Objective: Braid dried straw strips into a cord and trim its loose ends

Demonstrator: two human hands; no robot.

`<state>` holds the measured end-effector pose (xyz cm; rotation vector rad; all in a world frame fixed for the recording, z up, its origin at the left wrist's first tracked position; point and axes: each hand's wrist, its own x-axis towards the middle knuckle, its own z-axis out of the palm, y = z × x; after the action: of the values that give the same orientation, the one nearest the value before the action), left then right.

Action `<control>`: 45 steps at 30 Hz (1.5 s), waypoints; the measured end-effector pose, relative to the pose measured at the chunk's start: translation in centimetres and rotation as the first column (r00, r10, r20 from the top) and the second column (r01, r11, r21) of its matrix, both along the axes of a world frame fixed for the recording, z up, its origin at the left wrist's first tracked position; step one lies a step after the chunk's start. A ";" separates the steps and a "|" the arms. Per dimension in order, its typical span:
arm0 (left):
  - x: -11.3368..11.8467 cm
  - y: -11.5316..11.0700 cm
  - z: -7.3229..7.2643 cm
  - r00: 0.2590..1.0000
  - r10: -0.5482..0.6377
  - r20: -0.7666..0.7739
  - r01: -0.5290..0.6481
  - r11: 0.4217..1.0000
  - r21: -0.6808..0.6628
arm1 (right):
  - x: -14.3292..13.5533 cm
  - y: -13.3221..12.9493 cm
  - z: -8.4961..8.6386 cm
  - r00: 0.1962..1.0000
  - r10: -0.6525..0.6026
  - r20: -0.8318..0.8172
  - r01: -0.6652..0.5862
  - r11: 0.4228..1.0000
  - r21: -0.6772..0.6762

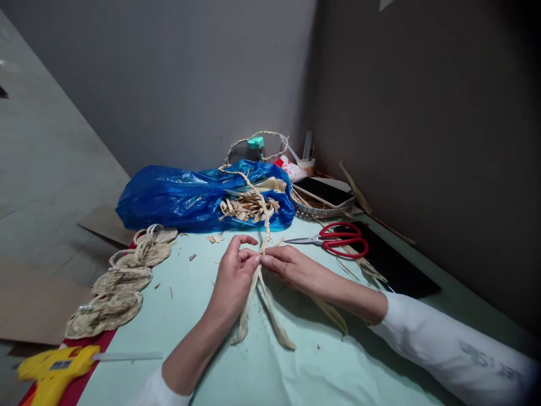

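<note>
A pale braided cord (pixel 267 221) of dried husk runs from my fingers up over a blue plastic bag and ends in a loop behind it. My left hand (pixel 237 268) pinches the lower end of the braid, its index finger curved above. Against it, my right hand (pixel 291 265) closes thumb and fingers on the same spot. Loose husk strips (pixel 273 313) hang below the pinch and spread over the pale green table cover; another strip shows beneath my right forearm. The fingertips partly hide the point where the strips meet.
The blue bag (pixel 177 197) holds husk pieces. Red-handled scissors (pixel 333 239) lie right of the braid, near a phone (pixel 323 192) and a black flat object (pixel 397 265). Woven husk pieces (pixel 122 280) line the left edge above a yellow glue gun (pixel 59 366). Walls stand behind.
</note>
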<state>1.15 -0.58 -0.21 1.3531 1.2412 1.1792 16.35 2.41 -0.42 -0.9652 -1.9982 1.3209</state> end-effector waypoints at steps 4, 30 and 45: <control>0.0 -0.6 0.3 0.978 0.024 -0.207 -0.009 0.997 0.073 | 0.1 0.3 0.0 0.999 -0.025 -0.037 0.028 0.997 0.074; 0.7 -2.2 0.6 0.763 0.370 -0.529 0.021 0.805 0.593 | -0.6 -0.3 -0.4 0.869 -0.273 -0.413 0.167 0.947 -0.275; -0.5 -0.2 0.3 0.957 -0.051 -0.287 0.043 0.998 -0.034 | 1.2 -0.5 1.1 0.951 -0.078 0.300 -0.019 0.951 0.308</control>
<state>0.67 -0.74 0.14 1.5657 1.4141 0.9506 17.51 1.91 0.72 -1.0966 -2.3265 0.8413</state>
